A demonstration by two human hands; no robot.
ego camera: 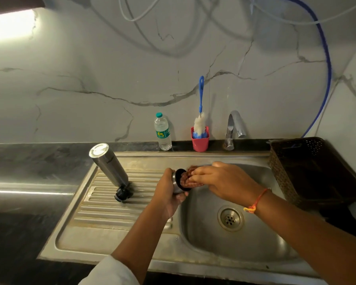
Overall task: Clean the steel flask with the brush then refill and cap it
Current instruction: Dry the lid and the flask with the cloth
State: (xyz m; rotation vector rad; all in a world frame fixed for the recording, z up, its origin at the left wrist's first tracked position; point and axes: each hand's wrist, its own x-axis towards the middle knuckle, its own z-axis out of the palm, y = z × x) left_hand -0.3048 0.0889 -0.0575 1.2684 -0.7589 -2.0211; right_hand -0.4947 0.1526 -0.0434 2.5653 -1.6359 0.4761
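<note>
Reaching in from the bottom edge, two forearms are meeting over the sink [214, 249], one in a white sleeve [111, 272]. The left hand [168, 194] is gripping the cap [176, 183], fingers curled round its steel side, and is turning the black inner face toward the right hand [220, 178], which is pinching a reddish scrubber [188, 178] against that face. To do this well, I judge, the left hand should be rotating the cap slowly while the scrubber is working round the rim and into the threads, all of it staying over the basin so any drips are falling there. The steel flask [109, 165] is standing mouth down on the ribbed drainboard [103, 206], well apart from both hands and apparently draining. Against the back wall the brush [199, 124] is sitting bristles-down in a pink cup [200, 142], between a plastic water bottle [162, 134] and the tap [233, 128]. A brown basket [286, 171] is crowding the basin's right side, so the right elbow is having little room to swing outward.
</note>
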